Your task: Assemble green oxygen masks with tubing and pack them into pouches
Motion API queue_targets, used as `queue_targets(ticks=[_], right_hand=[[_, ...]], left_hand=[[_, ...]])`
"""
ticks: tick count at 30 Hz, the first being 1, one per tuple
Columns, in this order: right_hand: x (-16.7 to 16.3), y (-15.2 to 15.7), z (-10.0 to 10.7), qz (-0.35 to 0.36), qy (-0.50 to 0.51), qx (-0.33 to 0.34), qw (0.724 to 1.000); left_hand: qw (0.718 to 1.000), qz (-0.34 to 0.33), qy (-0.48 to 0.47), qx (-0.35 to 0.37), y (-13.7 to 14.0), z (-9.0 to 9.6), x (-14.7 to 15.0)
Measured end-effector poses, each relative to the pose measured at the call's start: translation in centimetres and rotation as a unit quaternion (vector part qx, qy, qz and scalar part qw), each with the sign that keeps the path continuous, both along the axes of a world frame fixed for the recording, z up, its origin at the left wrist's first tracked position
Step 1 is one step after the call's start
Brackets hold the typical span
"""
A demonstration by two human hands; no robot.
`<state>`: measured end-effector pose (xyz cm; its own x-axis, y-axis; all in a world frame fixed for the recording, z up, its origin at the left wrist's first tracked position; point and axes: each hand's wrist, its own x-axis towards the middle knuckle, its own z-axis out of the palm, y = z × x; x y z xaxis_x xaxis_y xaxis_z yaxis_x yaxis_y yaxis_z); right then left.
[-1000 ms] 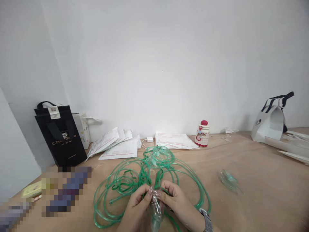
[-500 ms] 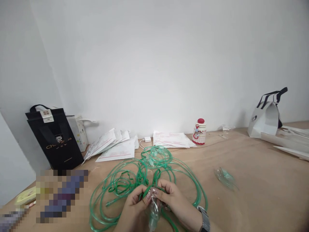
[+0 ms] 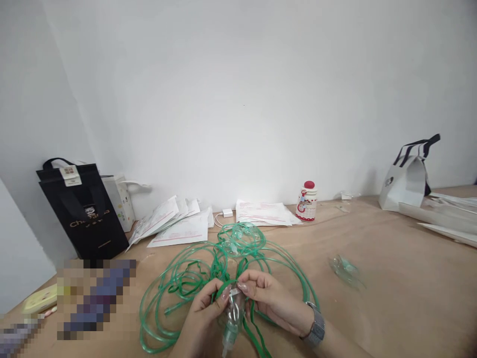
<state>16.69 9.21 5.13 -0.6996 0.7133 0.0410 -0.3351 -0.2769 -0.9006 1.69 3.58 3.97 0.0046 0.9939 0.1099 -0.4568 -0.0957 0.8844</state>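
In front of me a clear plastic oxygen mask (image 3: 235, 309), with a greenish connector at its lower end, hangs between my hands. My left hand (image 3: 208, 303) is closed, thumb and fingers pinching the green elastic strap (image 3: 224, 287) by the mask's upper edge. My right hand (image 3: 263, 293) pinches the same edge from the other side, its fingertips on the strap and mask; exactly which it grips is partly hidden. Loose green strap hangs below my right hand. Coiled green tubing (image 3: 158, 293) and more clear masks (image 3: 233, 247) lie on the table just beyond.
Flat white packets (image 3: 182, 231) and a stack of packets (image 3: 261, 213) lie by the wall. A red-capped bottle (image 3: 307, 203) stands beside them. A small clear plastic piece (image 3: 345, 268) lies right. A black bag (image 3: 85, 214) stands left, a white bag (image 3: 404, 184) right.
The mask has tilted, its lower end swinging left. My fingers have shifted along its upper edge, and my right hand has risen slightly. The strap below my right hand shows more.
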Motion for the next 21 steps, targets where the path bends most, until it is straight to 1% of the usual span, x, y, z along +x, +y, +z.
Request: queue_targets(ticks=[2, 5, 9, 11, 15, 17, 19, 20, 21], right_hand=[[-0.1, 0.2, 0.0, -0.026, 0.009, -0.002, 1.0], [0.1, 0.6, -0.3, -0.056, -0.019, 0.03, 0.998], [0.3, 1.1, -0.6, -0.057, -0.072, 0.079, 0.993], [0.1, 1.1, -0.8, -0.059, -0.09, 0.097, 0.989], [-0.4, 0.6, -1.1, -0.084, -0.13, 0.132, 0.979], [-0.4, -0.2, -1.1, -0.124, -0.164, 0.189, 0.96], [-0.3, -1.1, -0.9, -0.165, -0.204, 0.275, 0.925], [-0.2, -1.5, -0.6, -0.179, -0.218, 0.311, 0.908], [-0.1, -1.6, -0.4, -0.184, -0.227, 0.334, 0.896]], left_hand=[[1.0, -0.004, 0.025, 0.017, 0.2, -0.3, -0.2], [0.996, -0.036, 0.079, 0.032, 0.4, -0.5, -0.2], [0.986, -0.064, 0.15, 0.027, 0.5, -0.5, -0.1], [0.982, -0.061, 0.177, 0.023, 0.6, -0.7, -0.1], [0.98, -0.034, 0.198, 0.016, 0.9, -1.2, -0.3], [0.977, -0.009, 0.211, 0.014, 1.0, -1.2, -0.4], [0.975, 0.015, 0.222, 0.014, 0.9, -1.1, -0.5], [0.974, 0.023, 0.226, 0.016, 0.8, -1.0, -0.6], [0.973, 0.022, 0.227, 0.018, 0.8, -0.9, -0.6]])
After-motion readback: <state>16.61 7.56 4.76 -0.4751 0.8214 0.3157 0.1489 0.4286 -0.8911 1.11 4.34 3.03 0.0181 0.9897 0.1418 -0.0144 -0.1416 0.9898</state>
